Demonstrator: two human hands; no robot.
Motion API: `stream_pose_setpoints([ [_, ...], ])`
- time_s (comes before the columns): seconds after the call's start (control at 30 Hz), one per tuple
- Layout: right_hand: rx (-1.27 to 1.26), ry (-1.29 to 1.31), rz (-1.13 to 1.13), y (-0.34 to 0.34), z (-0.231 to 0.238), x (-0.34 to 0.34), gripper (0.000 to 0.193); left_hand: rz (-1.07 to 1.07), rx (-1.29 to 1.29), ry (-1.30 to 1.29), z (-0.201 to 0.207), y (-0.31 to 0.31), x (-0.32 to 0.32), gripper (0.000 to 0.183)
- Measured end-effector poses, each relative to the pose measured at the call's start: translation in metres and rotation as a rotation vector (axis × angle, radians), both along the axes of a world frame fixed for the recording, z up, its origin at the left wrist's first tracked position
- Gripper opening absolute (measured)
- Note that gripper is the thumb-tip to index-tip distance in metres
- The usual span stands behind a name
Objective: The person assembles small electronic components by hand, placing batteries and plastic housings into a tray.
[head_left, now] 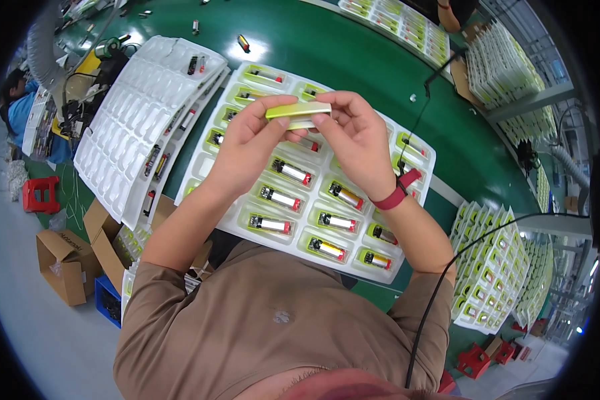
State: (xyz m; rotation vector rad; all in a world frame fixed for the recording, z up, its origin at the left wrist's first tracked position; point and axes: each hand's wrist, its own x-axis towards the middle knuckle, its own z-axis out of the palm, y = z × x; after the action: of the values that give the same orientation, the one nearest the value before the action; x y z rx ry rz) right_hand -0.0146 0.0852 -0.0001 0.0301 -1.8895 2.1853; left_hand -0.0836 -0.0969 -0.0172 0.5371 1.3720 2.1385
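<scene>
My left hand point(252, 137) and my right hand point(359, 133) meet above a white tray, fingers closed on a slim lime-green and white plastic casing point(293, 110). The left thumb and fingers pinch its green end; the right ones press its white end. What lies inside the casing is hidden. Below my hands, the white moulded tray point(237, 225) carries rows of lime-green shells, many with a silver, black and red battery assembly point(280, 199) inside. A red strap point(399, 191) circles my right wrist.
Stacked white trays point(123, 127) lean at the left, with several loose parts. Cardboard boxes point(63, 267) and a red stool point(40, 195) stand on the floor there. More filled trays point(490, 267) are at the right. A black cable point(440, 287) passes my right arm. A co-worker point(17, 100) sits far left.
</scene>
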Motion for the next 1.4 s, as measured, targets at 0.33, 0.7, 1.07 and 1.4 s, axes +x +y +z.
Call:
stream_pose_setpoints([
  [0.33,-0.045,0.080,-0.004,-0.012,0.002,0.004,0.024,-0.027,-0.052,0.230,0.013,-0.017,-0.002,0.033],
  [0.7,0.981,0.369,0.376,-0.057,0.009,-0.017,0.027,0.034,-0.419,0.531,0.007,-0.133,-0.008,0.022],
  [1.07,1.377,-0.123,0.036,0.047,-0.079,-0.283,0.033,-0.039,-0.853,0.580,0.006,-0.148,-0.007,0.024],
  [1.4,1.689,-0.251,0.316,0.036,-0.137,-0.349,0.040,0.007,-0.835,0.873,0.002,-0.134,-0.011,0.017],
])
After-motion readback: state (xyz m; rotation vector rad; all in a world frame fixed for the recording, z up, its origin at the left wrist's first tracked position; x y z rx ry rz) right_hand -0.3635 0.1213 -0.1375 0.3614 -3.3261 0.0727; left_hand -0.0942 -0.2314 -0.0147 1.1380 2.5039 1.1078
